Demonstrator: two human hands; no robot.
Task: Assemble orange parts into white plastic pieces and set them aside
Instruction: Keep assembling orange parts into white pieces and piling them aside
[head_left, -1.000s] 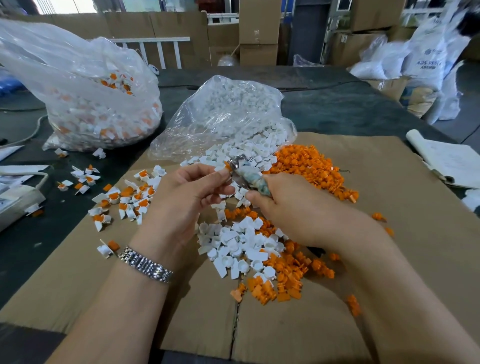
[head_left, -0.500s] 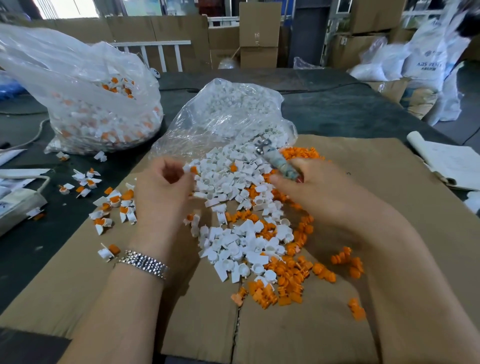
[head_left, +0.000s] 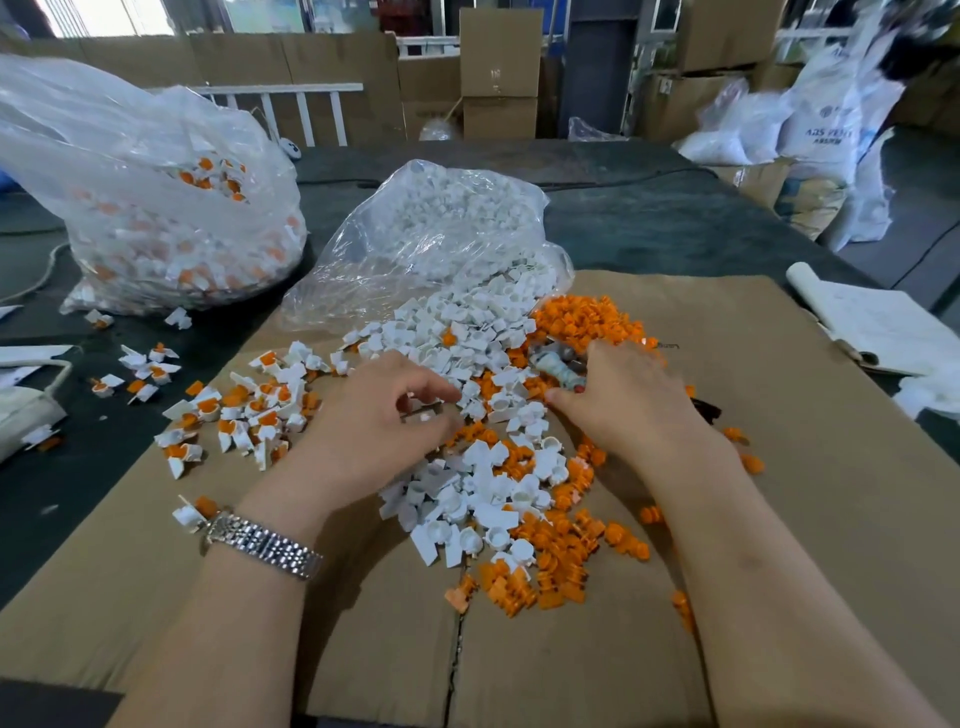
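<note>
- Left hand (head_left: 387, 415), steel-banded watch (head_left: 265, 543) at wrist: fingers curled over heap of small white plastic pieces (head_left: 467, 467), seemingly pinching one; hold partly hidden.
- Right hand (head_left: 631, 400): clasping a tape-wrapped metal tool (head_left: 558, 366) against the palm, fingertips down among loose orange plastic inserts (head_left: 587, 322), probably to pick one.
- Finished white-and-orange assemblies (head_left: 244, 410): set apart left on flattened brown cardboard sheet (head_left: 779, 519), well apart from raw stock.
- Clear plastic bag (head_left: 441, 244): mouth open toward heap, spilling white pieces within reach.
</note>
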